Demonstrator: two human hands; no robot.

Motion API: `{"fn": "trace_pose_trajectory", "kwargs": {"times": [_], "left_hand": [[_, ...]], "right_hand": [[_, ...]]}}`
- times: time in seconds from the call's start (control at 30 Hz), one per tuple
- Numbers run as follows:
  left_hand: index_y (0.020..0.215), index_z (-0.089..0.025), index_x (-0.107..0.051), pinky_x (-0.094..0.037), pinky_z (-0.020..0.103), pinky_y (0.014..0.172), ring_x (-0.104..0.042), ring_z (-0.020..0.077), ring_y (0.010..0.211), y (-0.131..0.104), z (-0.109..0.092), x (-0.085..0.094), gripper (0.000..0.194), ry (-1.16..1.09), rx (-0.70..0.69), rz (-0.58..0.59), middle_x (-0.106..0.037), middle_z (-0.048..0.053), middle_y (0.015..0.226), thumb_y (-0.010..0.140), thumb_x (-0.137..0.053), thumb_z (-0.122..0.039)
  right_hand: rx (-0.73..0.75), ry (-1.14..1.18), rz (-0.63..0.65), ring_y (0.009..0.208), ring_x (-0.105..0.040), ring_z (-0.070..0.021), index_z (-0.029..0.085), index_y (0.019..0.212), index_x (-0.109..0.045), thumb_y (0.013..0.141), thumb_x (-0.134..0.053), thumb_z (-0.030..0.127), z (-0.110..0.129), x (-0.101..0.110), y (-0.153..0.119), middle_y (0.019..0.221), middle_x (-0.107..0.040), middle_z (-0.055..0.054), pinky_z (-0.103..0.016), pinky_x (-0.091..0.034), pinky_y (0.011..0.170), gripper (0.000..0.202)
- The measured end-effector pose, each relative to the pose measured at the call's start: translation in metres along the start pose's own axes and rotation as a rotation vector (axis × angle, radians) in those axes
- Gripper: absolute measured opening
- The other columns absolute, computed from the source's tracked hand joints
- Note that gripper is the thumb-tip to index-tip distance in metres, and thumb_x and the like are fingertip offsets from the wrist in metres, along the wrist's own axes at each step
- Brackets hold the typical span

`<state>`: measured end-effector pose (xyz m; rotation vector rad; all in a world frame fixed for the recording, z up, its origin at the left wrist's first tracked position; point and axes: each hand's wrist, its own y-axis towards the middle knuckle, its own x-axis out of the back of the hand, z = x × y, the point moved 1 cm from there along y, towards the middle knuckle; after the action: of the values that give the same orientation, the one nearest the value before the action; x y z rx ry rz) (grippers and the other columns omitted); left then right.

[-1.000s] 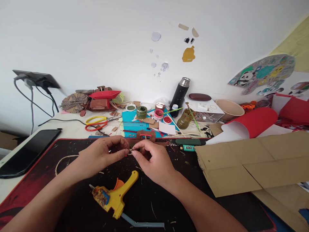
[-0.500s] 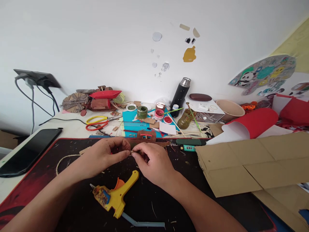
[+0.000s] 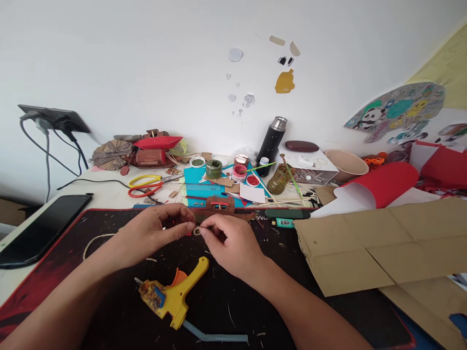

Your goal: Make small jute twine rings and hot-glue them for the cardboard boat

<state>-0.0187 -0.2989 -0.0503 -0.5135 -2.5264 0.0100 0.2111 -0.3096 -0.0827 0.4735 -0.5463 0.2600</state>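
Between my hands is a small tan ring [image 3: 197,231], perhaps of string, with a tiny hole showing. My right hand [image 3: 233,241] pinches its right side between thumb and forefinger. The thumb and fingertips of my left hand [image 3: 157,229] close on its left edge. A loose pale string [image 3: 95,238] curves out beside my left wrist. Just beyond my fingers lies a brown model boat [image 3: 220,205], partly hidden by them. Below the hands a yellow glue gun [image 3: 177,295] rests on the dark mat [image 3: 215,311], a bluish glue stick [image 3: 222,337] protruding from it.
Cardboard sheets [image 3: 350,253] cover the right side. Paint jars [image 3: 213,169], scissors [image 3: 146,184], a black thermos [image 3: 272,141] and a murky brush jar [image 3: 279,181] stand or lie along the back. A phone [image 3: 44,228] lies at left.
The ring between my fingertips has turned so its hole now faces me. My left fingertips have shifted slightly left. The glue gun stays put.
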Motion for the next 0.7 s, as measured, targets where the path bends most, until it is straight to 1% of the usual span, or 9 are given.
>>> {"fn": "trace_pose_trajectory", "kwargs": {"times": [0.07, 0.13, 0.23, 0.37, 0.53, 0.63, 0.7], "left_hand": [[0.103, -0.026, -0.080, -0.058, 0.036, 0.081, -0.073, 0.0266, 0.093, 0.000, 0.000, 0.001, 0.041, 0.007, -0.005, 0.013, -0.083, 0.005, 0.101, 0.098, -0.070, -0.065], [0.103, -0.026, -0.081, -0.059, 0.037, 0.082, -0.074, 0.0271, 0.093, -0.001, -0.001, 0.000, 0.041, 0.025, -0.009, 0.028, -0.083, 0.005, 0.101, 0.098, -0.070, -0.065], [0.101, -0.026, -0.081, -0.058, 0.035, 0.079, -0.074, 0.0263, 0.089, -0.001, -0.002, 0.000, 0.042, 0.063, -0.003, 0.030, -0.083, 0.004, 0.097, 0.097, -0.070, -0.067], [0.104, -0.027, -0.081, -0.056, 0.032, 0.074, -0.073, 0.0257, 0.086, -0.002, -0.003, -0.003, 0.041, 0.111, 0.022, 0.014, -0.083, 0.003, 0.096, 0.097, -0.071, -0.066], [0.100, -0.028, -0.082, -0.055, 0.031, 0.070, -0.071, 0.0240, 0.080, -0.003, -0.004, -0.004, 0.038, 0.133, 0.009, -0.002, -0.080, 0.002, 0.089, 0.097, -0.071, -0.063], [0.098, -0.027, -0.082, -0.055, 0.031, 0.069, -0.070, 0.0236, 0.079, -0.003, -0.003, -0.003, 0.037, 0.133, 0.007, -0.017, -0.080, 0.002, 0.088, 0.097, -0.071, -0.062], [0.098, -0.027, -0.081, -0.054, 0.031, 0.069, -0.069, 0.0235, 0.079, -0.001, -0.001, -0.003, 0.037, 0.140, 0.010, -0.003, -0.079, 0.002, 0.089, 0.097, -0.069, -0.062]], "right_hand": [[-0.014, 0.015, 0.004, 0.066, -0.068, -0.0168, 0.026, 0.098, -0.079, 0.101, -0.071, 0.022, 0.001, 0.000, 0.000, 0.077, -0.078, 0.001, -0.029, -0.049, 0.066, 0.009], [-0.020, 0.027, 0.005, 0.065, -0.068, -0.0169, 0.026, 0.098, -0.079, 0.100, -0.071, 0.022, 0.001, 0.001, 0.001, 0.077, -0.078, 0.001, -0.029, -0.048, 0.066, 0.009], [-0.028, 0.031, 0.008, 0.066, -0.068, -0.0170, 0.025, 0.098, -0.079, 0.100, -0.071, 0.022, 0.001, 0.001, 0.001, 0.078, -0.079, 0.001, -0.029, -0.048, 0.066, 0.009], [-0.033, 0.030, 0.023, 0.065, -0.068, -0.0168, 0.025, 0.099, -0.078, 0.101, -0.071, 0.022, 0.000, 0.001, 0.001, 0.078, -0.078, 0.001, -0.029, -0.047, 0.066, 0.008], [-0.033, 0.037, 0.036, 0.066, -0.067, -0.0166, 0.025, 0.100, -0.080, 0.101, -0.071, 0.022, 0.001, 0.001, 0.001, 0.079, -0.078, 0.001, -0.029, -0.047, 0.066, 0.009], [-0.044, 0.069, 0.015, 0.066, -0.067, -0.0164, 0.024, 0.102, -0.081, 0.103, -0.070, 0.024, 0.002, 0.005, 0.003, 0.078, -0.077, 0.001, -0.028, -0.049, 0.067, 0.011], [-0.074, 0.114, -0.018, 0.065, -0.067, -0.0163, 0.024, 0.101, -0.081, 0.104, -0.068, 0.028, 0.001, 0.011, 0.006, 0.075, -0.076, 0.001, -0.028, -0.049, 0.066, 0.013]]}}
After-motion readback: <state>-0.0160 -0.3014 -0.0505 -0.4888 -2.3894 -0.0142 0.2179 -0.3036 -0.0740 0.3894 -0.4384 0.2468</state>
